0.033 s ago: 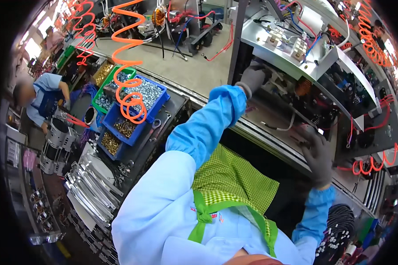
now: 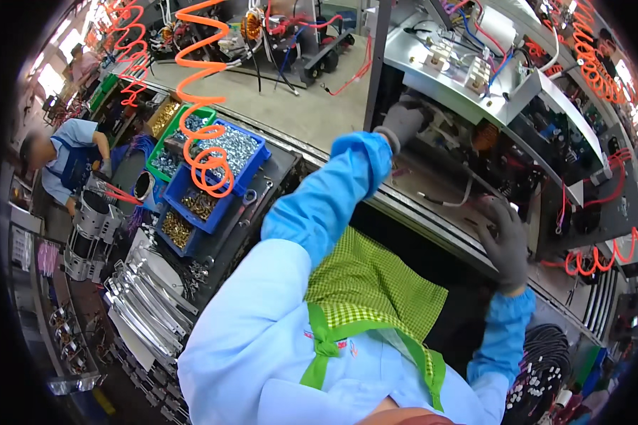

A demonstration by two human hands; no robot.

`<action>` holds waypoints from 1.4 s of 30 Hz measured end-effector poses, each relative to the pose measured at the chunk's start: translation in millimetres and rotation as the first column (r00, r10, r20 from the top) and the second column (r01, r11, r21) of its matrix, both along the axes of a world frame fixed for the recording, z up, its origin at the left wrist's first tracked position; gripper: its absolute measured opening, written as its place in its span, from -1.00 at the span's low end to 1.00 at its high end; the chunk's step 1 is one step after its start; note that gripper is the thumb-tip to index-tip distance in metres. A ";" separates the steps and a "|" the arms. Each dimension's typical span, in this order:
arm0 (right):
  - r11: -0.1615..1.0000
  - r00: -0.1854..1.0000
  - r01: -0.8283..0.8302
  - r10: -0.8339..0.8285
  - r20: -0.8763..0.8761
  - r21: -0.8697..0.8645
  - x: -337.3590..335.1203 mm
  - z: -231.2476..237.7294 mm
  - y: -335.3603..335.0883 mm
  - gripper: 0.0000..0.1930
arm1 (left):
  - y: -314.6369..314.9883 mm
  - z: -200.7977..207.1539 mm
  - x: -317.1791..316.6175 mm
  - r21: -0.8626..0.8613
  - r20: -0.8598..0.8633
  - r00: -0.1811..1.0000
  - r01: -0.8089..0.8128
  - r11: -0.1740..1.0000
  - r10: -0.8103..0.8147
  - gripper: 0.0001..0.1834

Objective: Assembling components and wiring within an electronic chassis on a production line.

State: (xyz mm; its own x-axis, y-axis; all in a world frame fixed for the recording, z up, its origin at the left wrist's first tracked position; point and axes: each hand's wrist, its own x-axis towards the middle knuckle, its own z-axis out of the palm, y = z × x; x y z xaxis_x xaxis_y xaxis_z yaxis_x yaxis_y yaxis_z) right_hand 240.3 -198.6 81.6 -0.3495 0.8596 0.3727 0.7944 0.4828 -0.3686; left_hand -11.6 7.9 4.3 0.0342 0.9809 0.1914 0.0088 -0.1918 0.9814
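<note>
In a grey glove, my left hand [image 2: 404,123] reaches in at the left side of an open metal chassis [image 2: 446,81], which is fitted with wires and terminal blocks. Its fingertips are lost in the dark interior, so I cannot tell what they touch. My right hand [image 2: 505,246], also gloved, is open at the chassis' near side, fingers apart and nothing visible in them. Between the two hands a white cable [image 2: 461,199] with a bare tip sticks out over the bench edge. A copper-wound coil [image 2: 485,135] shows inside the chassis.
Blue bins [image 2: 235,152] of screws and brass fittings stand to the left, with a wrench [image 2: 250,201] beside them. An orange coiled hose [image 2: 202,71] hangs over the bins. Curved metal strips [image 2: 145,304] lie stacked lower left. Another person [image 2: 74,156] works at far left.
My left hand and forearm have shifted slightly left. The right hand, blurred before, shows more clearly and has moved a little; its fingers stay apart.
</note>
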 end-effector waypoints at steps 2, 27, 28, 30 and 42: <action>0.995 0.999 -0.016 0.020 -0.038 0.100 -20.4 -10.1 22.4 -0.60 | 2.0 5.1 -12.8 0.103 -0.230 0.973 0.027 0.994 -0.002 -0.75; 0.798 0.844 0.493 -0.535 0.031 0.348 -57.6 -123.0 164.7 -0.49 | -62.6 96.1 -29.0 0.195 -0.966 0.223 0.298 0.934 0.131 -0.65; 0.802 0.846 0.488 -0.531 0.040 0.345 -58.2 -120.8 160.6 -0.49 | -67.2 97.5 -25.3 0.357 -0.903 0.367 0.346 0.868 0.225 -0.64; 0.829 0.881 0.470 -0.459 -0.111 0.302 -62.4 -106.7 155.5 -0.52 | -57.3 76.2 -8.7 0.345 -0.913 0.350 0.392 0.853 0.209 -0.63; 0.839 0.855 0.510 -0.518 -0.010 0.189 -64.2 -93.9 152.9 -0.61 | -20.9 74.2 5.5 0.223 -0.909 0.417 0.445 0.868 0.019 -0.71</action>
